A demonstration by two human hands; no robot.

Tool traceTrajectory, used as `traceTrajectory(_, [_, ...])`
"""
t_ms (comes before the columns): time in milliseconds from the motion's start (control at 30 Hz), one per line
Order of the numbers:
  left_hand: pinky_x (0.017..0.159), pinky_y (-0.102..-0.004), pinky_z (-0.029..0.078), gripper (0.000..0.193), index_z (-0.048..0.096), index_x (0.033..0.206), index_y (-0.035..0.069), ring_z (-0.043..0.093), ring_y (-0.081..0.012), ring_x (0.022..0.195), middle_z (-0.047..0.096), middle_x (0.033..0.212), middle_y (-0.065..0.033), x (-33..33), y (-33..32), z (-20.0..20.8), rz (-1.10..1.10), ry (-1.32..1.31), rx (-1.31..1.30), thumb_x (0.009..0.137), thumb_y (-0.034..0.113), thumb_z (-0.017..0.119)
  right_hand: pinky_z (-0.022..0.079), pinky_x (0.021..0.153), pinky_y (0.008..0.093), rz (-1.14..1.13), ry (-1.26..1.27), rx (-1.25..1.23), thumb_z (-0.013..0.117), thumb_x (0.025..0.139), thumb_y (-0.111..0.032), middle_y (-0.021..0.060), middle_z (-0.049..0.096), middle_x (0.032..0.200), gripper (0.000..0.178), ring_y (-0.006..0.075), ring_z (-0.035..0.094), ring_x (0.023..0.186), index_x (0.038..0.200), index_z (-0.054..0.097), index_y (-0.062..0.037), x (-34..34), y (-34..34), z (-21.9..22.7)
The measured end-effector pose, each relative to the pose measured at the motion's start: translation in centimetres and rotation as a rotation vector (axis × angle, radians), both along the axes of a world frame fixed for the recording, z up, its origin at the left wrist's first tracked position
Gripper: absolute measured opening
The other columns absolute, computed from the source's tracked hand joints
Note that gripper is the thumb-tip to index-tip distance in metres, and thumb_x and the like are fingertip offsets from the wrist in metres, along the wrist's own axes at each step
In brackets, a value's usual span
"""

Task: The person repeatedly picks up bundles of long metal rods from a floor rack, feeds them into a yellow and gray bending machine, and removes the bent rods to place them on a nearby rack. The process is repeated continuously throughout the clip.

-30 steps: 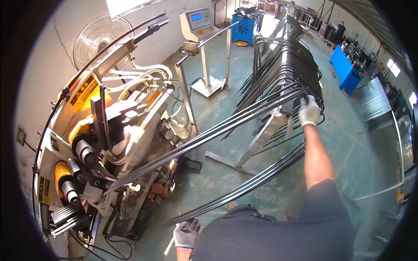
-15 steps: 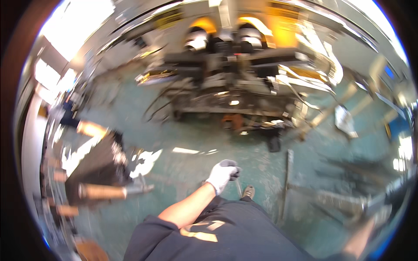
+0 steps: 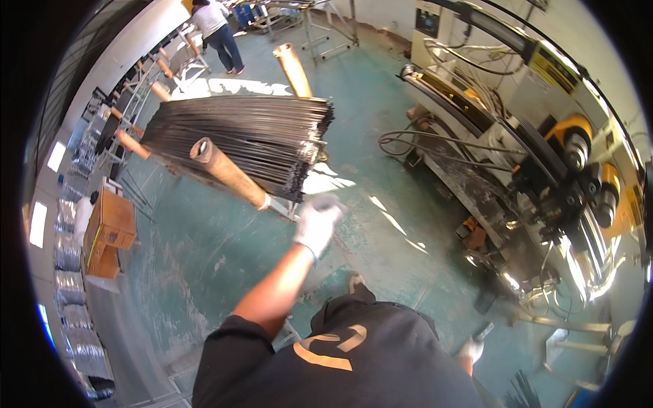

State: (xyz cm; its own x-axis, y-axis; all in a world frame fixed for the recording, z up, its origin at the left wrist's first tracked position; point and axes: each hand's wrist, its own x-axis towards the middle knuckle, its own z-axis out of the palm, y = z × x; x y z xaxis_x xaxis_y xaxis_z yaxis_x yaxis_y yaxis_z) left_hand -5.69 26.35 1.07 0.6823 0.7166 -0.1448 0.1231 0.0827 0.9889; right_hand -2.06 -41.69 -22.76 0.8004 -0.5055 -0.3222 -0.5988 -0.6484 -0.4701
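My left hand [image 3: 320, 221], in a white glove with grey fingertips, reaches forward over the floor. It is beside the near end of a thick bundle of long black rods [image 3: 235, 132], apart from it as far as I can see. Its fingers are blurred, so their grip is unclear. The bundle lies on a metal stand between upright brown tubes [image 3: 231, 173]. My right hand [image 3: 471, 349], also gloved, hangs low on the right, partly behind my body. A small grey shape extends from it; whether that is fingertips or a held thing does not show.
A machine [image 3: 469, 211] with a long bed, loose cables and yellow-capped motors [image 3: 578, 139] stands at the right. A wooden cabinet [image 3: 112, 228] and silvery wrapped bundles [image 3: 68, 251] line the left. Another person [image 3: 218, 34] stands at the far left. Black strips [image 3: 522, 391] lie low right.
My view has swung left, so the machine shifted from ahead to the right and the rod bundle came nearer the middle. My left arm is stretched farther forward.
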Motion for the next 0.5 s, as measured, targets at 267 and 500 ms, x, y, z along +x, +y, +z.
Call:
traceTrajectory(267, [0.100, -0.0345, 0.060, 0.028, 0.073, 0.126, 0.002, 0.077, -0.0206, 0.105, 0.081, 0.110, -0.0058, -8.8, 31.3, 9.7, 0.487, 0.124, 0.949, 0.099, 0.000, 0.075, 0.060, 0.101, 0.0455, 0.815, -0.347, 0.167, 0.079, 0.098, -0.021, 0.0208, 0.080, 0.120, 0.044, 0.0388, 0.079, 0.109, 0.137, 0.071, -0.0041, 19.1, 38.3, 12.8])
traceTrajectory(500, [0.100, -0.0540, 0.057, 0.026, 0.076, 0.117, 0.013, 0.074, -0.0401, 0.113, 0.080, 0.114, -0.0158, -10.7, 42.1, 8.8, 0.714, 0.825, 1.175, 0.097, 0.028, 0.074, 0.060, 0.107, 0.0458, 1.446, -0.279, 0.279, 0.088, 0.094, -0.018, 0.0207, 0.079, 0.129, 0.052, 0.0371, 0.077, 0.122, 0.140, 0.069, -0.0022, 18.4, 70.8, 17.3])
